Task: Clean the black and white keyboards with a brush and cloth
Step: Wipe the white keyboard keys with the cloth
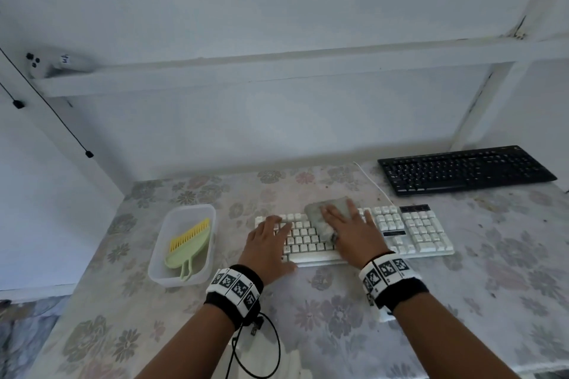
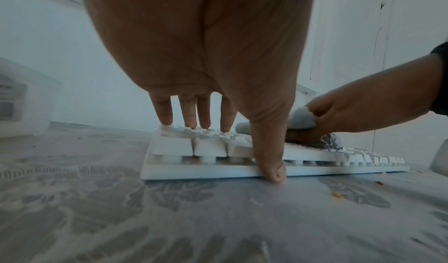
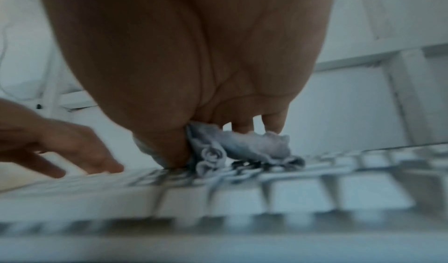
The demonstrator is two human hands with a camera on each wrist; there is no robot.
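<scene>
The white keyboard (image 1: 415, 231) (image 2: 211, 148) (image 3: 290, 194) lies mid-table. My left hand (image 1: 268, 243) (image 2: 206, 56) rests on its left end, straight fingers on the keys and the thumb against the front edge. Over the middle keys my right hand (image 1: 351, 231) (image 3: 194, 56) holds a grey cloth (image 1: 326, 212) (image 2: 300, 119) (image 3: 254, 146). Its fingers lie spread on top, and the thumb pinches the cloth's bunched near edge. The black keyboard (image 1: 465, 169) sits untouched at the back right. A green brush with yellow bristles (image 1: 187, 243) lies in a clear tub.
The clear plastic tub (image 1: 160, 255) stands left of the white keyboard. A white cable (image 1: 372, 181) runs from that keyboard toward the wall. Crumbs (image 2: 335, 194) dot the floral tablecloth (image 1: 338, 301). A white frame rail (image 1: 277, 71) crosses the wall behind.
</scene>
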